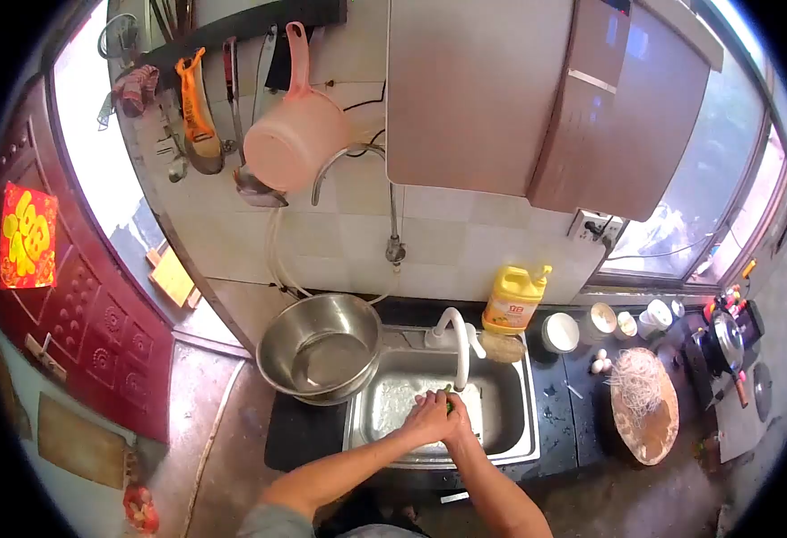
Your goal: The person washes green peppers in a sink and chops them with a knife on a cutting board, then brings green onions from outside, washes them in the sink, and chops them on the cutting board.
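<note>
Both my hands are together over the metal sink [380,384], just below the spout of the white faucet [461,345]. Between them pokes out a bit of a small green vegetable [450,406]; its exact kind is too small to make out. My left hand [426,419] is closed over it from the left, with its fingers against the other hand. Around the same vegetable my right hand [455,425] is curled from the right. Most of the fingertips are hidden. Water appears to wet the sink bottom.
A large steel basin [320,345] stands left of the sink. Behind it are a yellow detergent jug [512,300] and a scrubber [503,348]. Rightward lie white bowls [559,333], eggs [600,363], a wooden board with noodle-like strands [653,430], and a wok [725,345].
</note>
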Available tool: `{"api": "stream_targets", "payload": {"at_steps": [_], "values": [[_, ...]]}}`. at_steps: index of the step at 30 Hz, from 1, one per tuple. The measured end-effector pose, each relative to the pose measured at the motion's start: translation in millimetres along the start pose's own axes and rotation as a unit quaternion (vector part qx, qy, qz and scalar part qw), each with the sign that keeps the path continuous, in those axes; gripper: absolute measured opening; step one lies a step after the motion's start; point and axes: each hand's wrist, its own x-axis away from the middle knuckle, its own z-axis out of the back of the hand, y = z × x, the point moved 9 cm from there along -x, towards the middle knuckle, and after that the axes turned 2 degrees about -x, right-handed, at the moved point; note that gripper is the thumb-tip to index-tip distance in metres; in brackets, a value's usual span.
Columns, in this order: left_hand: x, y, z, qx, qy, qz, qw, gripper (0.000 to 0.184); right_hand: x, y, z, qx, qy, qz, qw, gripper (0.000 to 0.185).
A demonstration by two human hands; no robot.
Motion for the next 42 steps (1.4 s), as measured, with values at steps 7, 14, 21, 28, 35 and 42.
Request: {"api": "stream_targets", "payload": {"at_steps": [7, 14, 21, 28, 35, 42], "values": [[73.3, 28.3, 193.1, -0.073, 0.26, -0.34, 0.901, 0.021, -23.1, -1.8, -82.5, 0.169, -0.094, 0.063, 0.979, 0.028], [105.8, 38.3, 577.4, 0.019, 0.62, -0.327, 0.713, 0.012, -39.7, 48.9, -159.9, 0.062, -0.022, -0.147, 0.987, 0.021], [45.2, 15.1, 789.0, -0.108, 0.75, -0.162, 0.632, 0.03, -50.5, 30.4, -166.9, 0.107, -0.034, -0.106, 0.988, 0.031], [-10.3, 37.2, 842.1, -0.098, 0.611, 0.007, 0.786, 0.029, -31.6, 35.8, -142.8, 0.151, 0.069, -0.075, 0.983, 0.028], [20.7, 61.2, 904.5, -0.054, 0.724, -0.077, 0.683, 0.035, -72.8, 72.9, -93.5, 0.124, 0.018, -0.085, 0.989, 0.022], [147.5, 80.6, 955.0, -0.015, 0.891, -0.145, 0.43, 0.053, -51.9, 70.6, -116.4, 0.124, 0.029, -0.074, 0.989, 0.026]]}}
